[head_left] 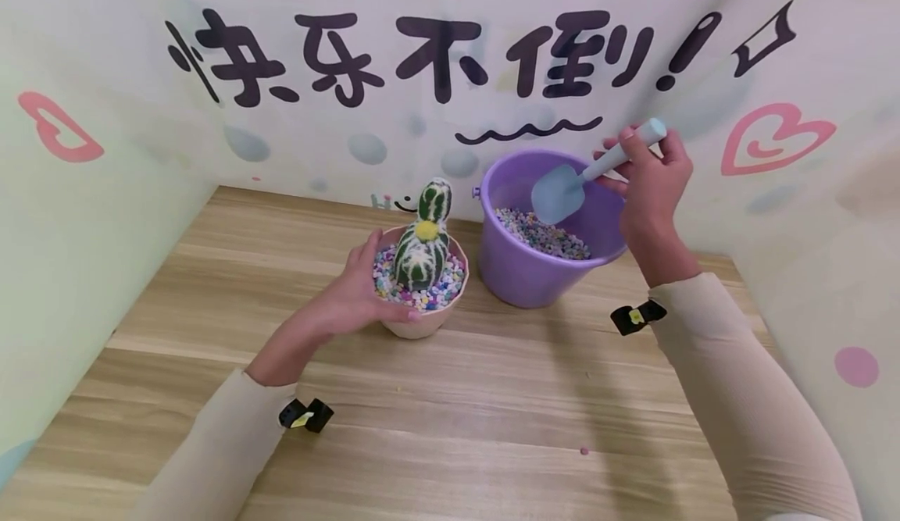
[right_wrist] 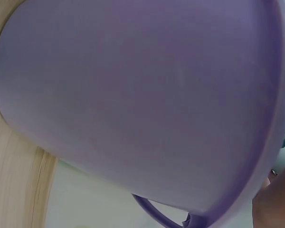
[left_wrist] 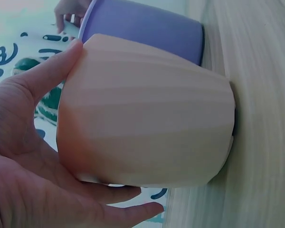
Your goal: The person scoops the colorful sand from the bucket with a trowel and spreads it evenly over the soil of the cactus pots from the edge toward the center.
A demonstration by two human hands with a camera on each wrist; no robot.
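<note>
My left hand (head_left: 358,287) grips a pale pink flower pot (head_left: 415,326) by its near left side, thumb in front and fingers behind. In the pot a green cactus (head_left: 422,259) with white stripes and a yellow flower stands upright among multicoloured pebbles (head_left: 450,271). Above a purple bucket (head_left: 527,271), my right hand (head_left: 654,185) holds a light blue toy shovel (head_left: 558,193) by the handle, its blade tilted down over the opening. Small pebbles (head_left: 541,236) lie inside the bucket. The bucket's wall (right_wrist: 133,95) fills most of the right wrist view.
Pot and bucket stand side by side on a wooden table (head_left: 450,427). A printed cloth wall (head_left: 394,138) rises close behind them. Stray pebbles lie on the tabletop, one of them a reddish pebble (head_left: 584,451). A pale wall (head_left: 84,232) borders the left side.
</note>
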